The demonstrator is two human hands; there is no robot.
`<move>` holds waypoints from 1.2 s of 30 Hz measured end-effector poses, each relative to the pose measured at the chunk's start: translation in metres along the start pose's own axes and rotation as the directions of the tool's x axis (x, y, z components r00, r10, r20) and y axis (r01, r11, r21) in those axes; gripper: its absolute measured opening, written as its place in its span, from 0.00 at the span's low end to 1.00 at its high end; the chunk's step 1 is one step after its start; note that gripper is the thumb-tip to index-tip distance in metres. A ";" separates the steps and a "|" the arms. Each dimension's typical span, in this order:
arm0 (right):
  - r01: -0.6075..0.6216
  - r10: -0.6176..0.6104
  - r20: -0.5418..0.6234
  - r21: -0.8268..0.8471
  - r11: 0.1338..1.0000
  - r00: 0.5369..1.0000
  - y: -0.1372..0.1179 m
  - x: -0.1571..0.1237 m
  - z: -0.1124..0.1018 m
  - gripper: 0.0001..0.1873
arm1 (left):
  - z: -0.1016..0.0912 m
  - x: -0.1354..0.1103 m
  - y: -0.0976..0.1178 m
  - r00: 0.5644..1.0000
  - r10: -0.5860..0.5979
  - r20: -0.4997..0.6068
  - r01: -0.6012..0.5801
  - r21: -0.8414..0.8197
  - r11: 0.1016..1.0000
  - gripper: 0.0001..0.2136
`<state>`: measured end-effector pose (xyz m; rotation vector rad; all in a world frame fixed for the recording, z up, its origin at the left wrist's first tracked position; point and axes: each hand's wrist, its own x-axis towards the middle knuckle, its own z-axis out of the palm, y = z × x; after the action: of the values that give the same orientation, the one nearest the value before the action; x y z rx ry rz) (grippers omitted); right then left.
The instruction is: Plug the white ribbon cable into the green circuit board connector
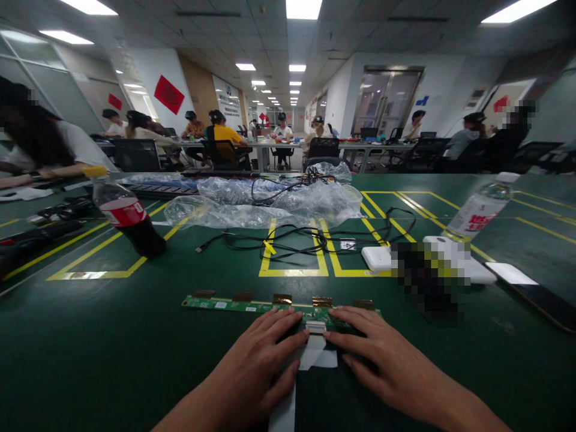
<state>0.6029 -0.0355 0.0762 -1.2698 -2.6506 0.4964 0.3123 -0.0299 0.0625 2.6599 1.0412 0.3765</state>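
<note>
Left hand (267, 354) and right hand (382, 351), fingers (290, 315) on green circuit board (237, 306)

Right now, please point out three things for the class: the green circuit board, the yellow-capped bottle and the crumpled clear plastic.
Green circuit board (261, 308): head view, on its green face.
Yellow-capped bottle (126, 213): head view, on its red label.
Crumpled clear plastic (310, 204): head view, on its wrinkled surface.

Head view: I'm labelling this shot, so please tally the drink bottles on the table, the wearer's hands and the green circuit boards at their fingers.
Bottles: 2, yellow-capped bottle and white-capped bottle
Wearer's hands: 2, left hand and right hand
Green circuit board: 1
Total: 5
</note>
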 end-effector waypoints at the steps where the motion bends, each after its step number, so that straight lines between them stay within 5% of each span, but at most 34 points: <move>1: 0.001 -0.001 -0.004 0.008 1.000 1.000 0.000 0.000 0.000 0.27 | 0.000 0.000 0.000 1.000 0.003 0.002 -0.003 0.007 1.000 0.26; 36: -0.014 0.014 -0.046 -0.003 1.000 0.999 -0.004 -0.002 0.005 0.28 | -0.002 -0.002 0.003 0.998 -0.021 0.065 0.019 0.030 0.999 0.27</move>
<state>0.6004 -0.0402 0.0732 -1.2857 -2.6083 0.4593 0.3123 -0.0329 0.0647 2.6664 1.0609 0.2709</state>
